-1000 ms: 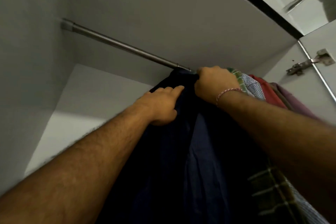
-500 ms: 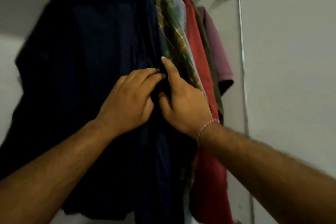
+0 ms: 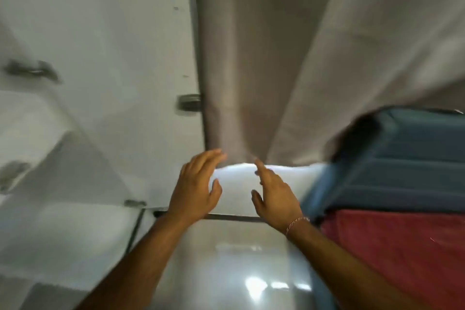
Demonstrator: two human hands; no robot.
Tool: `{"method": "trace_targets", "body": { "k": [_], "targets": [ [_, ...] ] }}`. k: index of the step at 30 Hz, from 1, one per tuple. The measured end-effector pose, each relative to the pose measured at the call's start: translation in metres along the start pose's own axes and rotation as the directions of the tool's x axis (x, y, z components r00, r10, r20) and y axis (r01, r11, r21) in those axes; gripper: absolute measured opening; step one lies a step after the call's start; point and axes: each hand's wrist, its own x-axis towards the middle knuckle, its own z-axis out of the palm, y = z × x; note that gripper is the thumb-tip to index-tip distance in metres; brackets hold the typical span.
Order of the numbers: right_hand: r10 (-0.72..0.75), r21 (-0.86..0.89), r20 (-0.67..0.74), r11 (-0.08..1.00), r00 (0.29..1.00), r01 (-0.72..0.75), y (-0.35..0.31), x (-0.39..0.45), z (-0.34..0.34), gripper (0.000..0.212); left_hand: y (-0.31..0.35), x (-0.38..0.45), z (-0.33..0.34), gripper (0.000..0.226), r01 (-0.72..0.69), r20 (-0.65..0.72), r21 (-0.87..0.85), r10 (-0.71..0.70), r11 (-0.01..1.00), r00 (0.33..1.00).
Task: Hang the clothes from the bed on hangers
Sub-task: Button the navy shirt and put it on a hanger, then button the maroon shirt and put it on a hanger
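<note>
A long grey-brown curtain (image 3: 251, 58) of matte woven cloth hangs in soft vertical folds, its hem ending just above a bright strip of floor. To its left stands a smooth white wardrobe door (image 3: 113, 45) with a small round metal fitting (image 3: 188, 105) at its edge and blurred metal hinges further left. At right lies a blue padded, ribbed block, perhaps a suitcase (image 3: 402, 163), above a flat red fabric surface (image 3: 402, 254). The floor (image 3: 239, 272) below is glossy and pale, with glints of reflected light.

The left hand (image 3: 195, 189) is held out with its fingers straight and slightly spread, holding nothing, its fingertips near the curtain hem. The right hand (image 3: 275, 196), a thin beaded bracelet (image 3: 297, 223) at its wrist, is likewise open and bare, forefinger extended. The two hands are apart, touching neither each other nor anything else. No clothes or hangers can be made out in this blurred view.
</note>
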Motion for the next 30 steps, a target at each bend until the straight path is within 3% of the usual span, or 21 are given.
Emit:
{"method": "trace_targets", "body": {
  "k": [4, 7, 12, 14, 19, 22, 30],
  "targets": [
    [0.373, 0.042, -0.020, 0.927, 0.927, -0.372, 0.136, -0.122, -0.040, 0.083, 0.093, -0.004, 0.158, 0.070, 0.072, 0.346, -0.321, 0.046, 0.944, 0.937],
    [0.643, 0.132, -0.106, 0.765, 0.759, -0.630, 0.203, -0.195, -0.071, 0.082, 0.172, 0.005, 0.239, 0.070, 0.157, 0.557, -0.446, 0.136, 0.881, 0.819],
    [0.862, 0.229, -0.128, 0.507, 0.491, -0.831, 0.251, -0.278, -0.089, 0.086, 0.261, 0.021, 0.324, 0.063, 0.150, 0.733, -0.525, 0.355, 0.838, 0.580],
    [0.907, 0.231, -0.094, 0.421, 0.411, -0.877, 0.266, -0.308, -0.090, 0.088, 0.285, 0.027, 0.351, 0.059, 0.139, 0.757, -0.542, 0.409, 0.829, 0.510],
    [0.996, 0.309, -0.023, 0.090, 0.088, -0.947, 0.297, -0.379, -0.103, 0.085, 0.343, 0.042, 0.422, 0.056, 0.146, 0.763, -0.611, 0.529, 0.778, 0.371],
    [0.996, 0.369, -0.032, -0.061, -0.079, -0.927, 0.301, -0.412, -0.113, 0.080, 0.378, 0.041, 0.461, 0.055, 0.111, 0.758, -0.641, 0.604, 0.759, 0.246],
    [0.954, 0.441, -0.106, -0.207, -0.280, -0.873, 0.309, -0.507, -0.131, 0.071, 0.494, -0.016, 0.519, 0.051, -0.039, 0.670, -0.742, 0.740, 0.669, -0.053]
  ]
}}
